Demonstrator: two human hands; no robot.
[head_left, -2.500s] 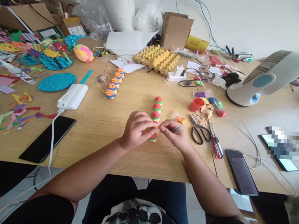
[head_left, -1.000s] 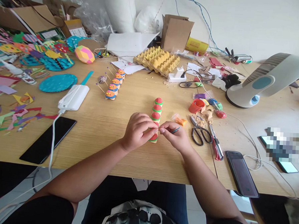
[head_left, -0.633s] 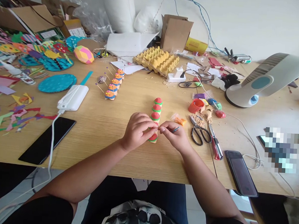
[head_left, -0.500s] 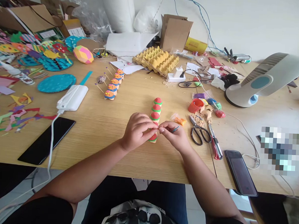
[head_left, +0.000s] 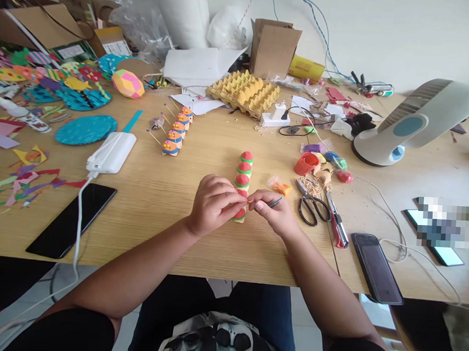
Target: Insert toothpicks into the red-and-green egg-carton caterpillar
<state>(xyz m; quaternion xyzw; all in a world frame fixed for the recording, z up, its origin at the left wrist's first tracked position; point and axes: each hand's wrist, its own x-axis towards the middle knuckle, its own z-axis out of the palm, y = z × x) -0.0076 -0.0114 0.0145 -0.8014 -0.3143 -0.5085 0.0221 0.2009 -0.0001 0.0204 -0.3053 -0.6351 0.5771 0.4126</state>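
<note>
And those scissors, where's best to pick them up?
The scissors are probably best taken by the black handle loops, coming from the near side: they lie flat with the loops toward the camera, while the blades point away, beside wood shavings.

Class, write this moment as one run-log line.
left hand: pinching orange bit | right hand: at same bit, holding blue stick | red-green strip: partly hidden by hands | scissors: right of hands

Tiny orange piece (head_left: 250,201) and bluish stick (head_left: 276,202) in fingers (head_left: 260,204), near red-domed strip (head_left: 242,181).
</note>
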